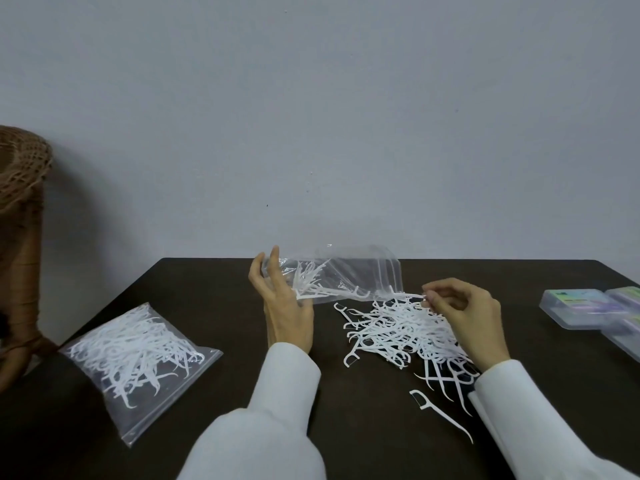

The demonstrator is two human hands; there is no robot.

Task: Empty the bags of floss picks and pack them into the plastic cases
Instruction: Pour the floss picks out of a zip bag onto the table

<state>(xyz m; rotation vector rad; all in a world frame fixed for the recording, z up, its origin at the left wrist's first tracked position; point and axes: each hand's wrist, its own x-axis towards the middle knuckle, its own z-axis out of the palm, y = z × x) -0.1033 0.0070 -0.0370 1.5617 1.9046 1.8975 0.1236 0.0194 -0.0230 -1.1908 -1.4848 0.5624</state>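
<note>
Clear bag [349,271]: lifted over the table [214,282], nearly emptied; left hand [282,299] gripping its base, right hand [460,306] pinching its mouth. Loose picks [401,330] piling beneath. Second bag [138,355] lying full at the left; plastic cases [585,306] waiting unfilled at the right.

Plain home-like room: dark table [207,299], bare grey wall [311,116], wicker chair [20,202].

A clear bag [349,271] hangs nearly emptied between both grips — white floss picks [398,327] heaped under the right, a full bag [138,358] far left, plastic cases [595,306] far right.
</note>
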